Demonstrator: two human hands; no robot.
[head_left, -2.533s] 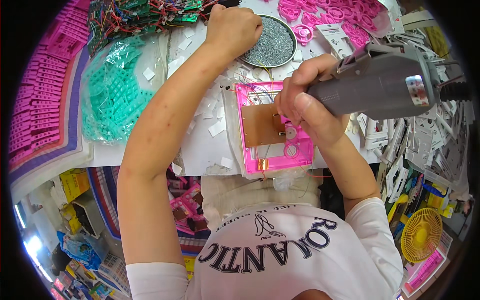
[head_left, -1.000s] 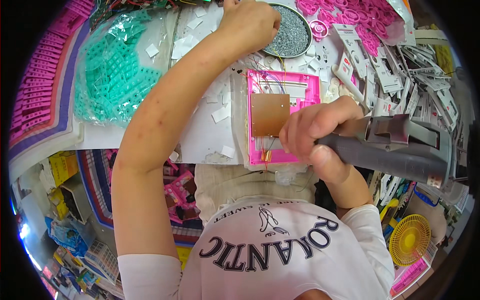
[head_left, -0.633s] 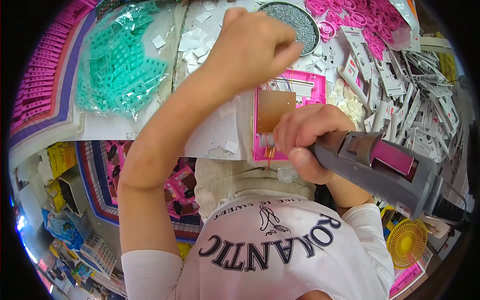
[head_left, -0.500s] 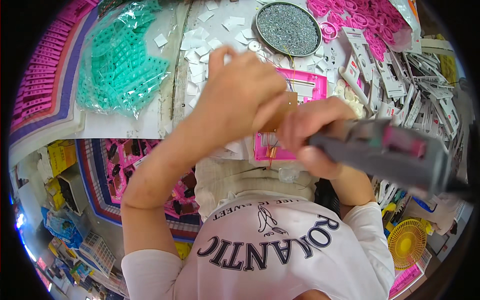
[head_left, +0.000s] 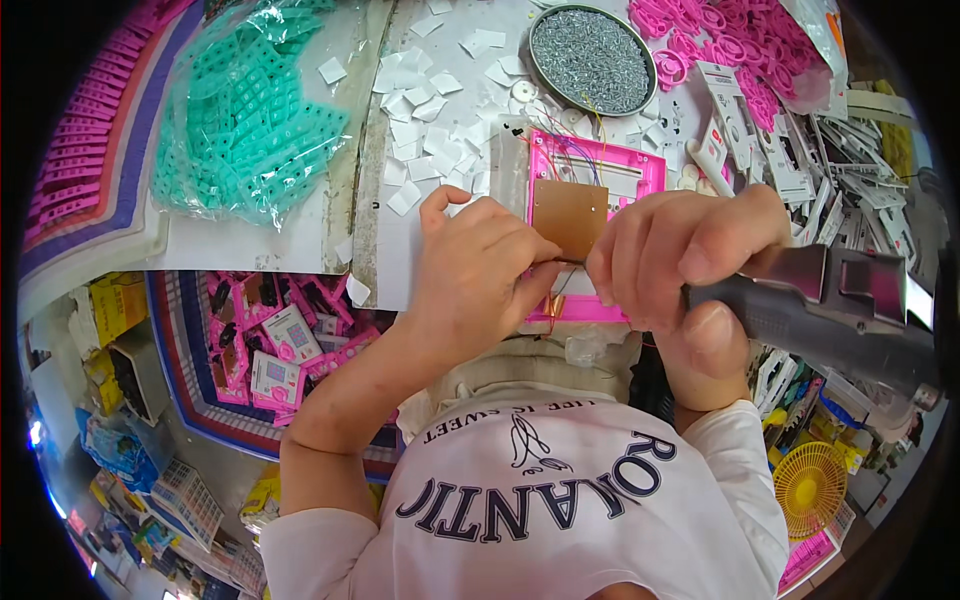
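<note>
Pink case (head_left: 625, 157) lies on the desk (head_left: 250, 255), its long axis running away from the person. Brown board (head_left: 568, 215) sits inside it, left of the middle. Left hand (head_left: 475, 275): thumb and forefinger tips pressed together at the board's near edge; cannot tell whether they pinch anything small, or touch the board. Board lies just beyond these tips and slightly right. Right hand (head_left: 680, 255): fingers wrapped around the grey driver (head_left: 830, 320), over the case's near right part; the driver's body slopes back to the right. Left fingertips appear the nearer to the board. Screws (head_left: 590, 58) fill a round dish (head_left: 655, 85) beyond the case.
</note>
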